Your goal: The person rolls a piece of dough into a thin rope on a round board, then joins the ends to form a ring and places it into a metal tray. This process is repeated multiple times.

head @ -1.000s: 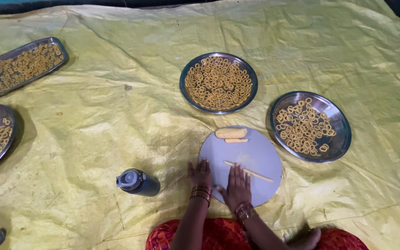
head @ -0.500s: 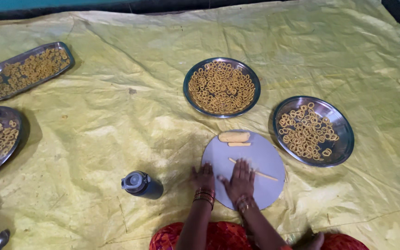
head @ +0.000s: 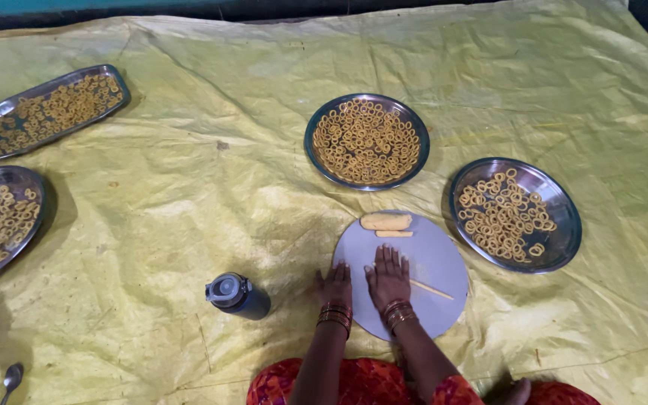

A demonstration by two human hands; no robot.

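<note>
Yellow dough strand lies on the round board near its right edge, under the flat, open right hand; left hand presses flat on the board's left edge. Rolling is underway; thinning it further likely needs even pressure.

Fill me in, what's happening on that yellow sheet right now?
A person presses both hands flat on a round grey board; the right hand lies on a thin rope of dough, the left hand at the board's edge. Two thicker dough pieces lie at the board's far side. Steel plates of small dough rings lie around on the yellow sheet, and a dark bottle lies on its side left of the hands.
</note>
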